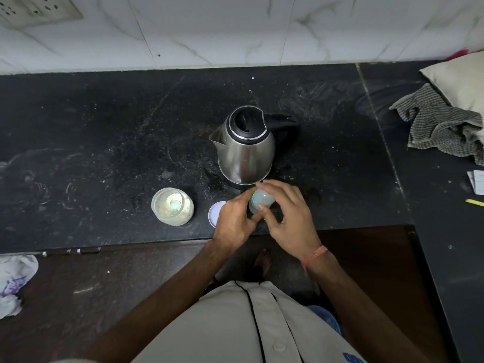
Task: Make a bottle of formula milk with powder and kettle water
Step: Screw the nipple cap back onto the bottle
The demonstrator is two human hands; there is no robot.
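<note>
Both hands, left hand (233, 221) and right hand (285, 213), are clamped on the upright bottle (260, 201) between them; the kettle (245, 150) stands just beyond, nearer the right hand

Most of the baby bottle (262, 200) is hidden between the left hand (234, 221) and right hand (288, 213), so only its clear cap and a blue ring show, and its contents cannot be told. The left hand also covers the right part of the white lid (216, 213). At the far left the wall socket (34, 9) is cut by the frame edge, as is the pillow (461, 82) at the right.
</note>
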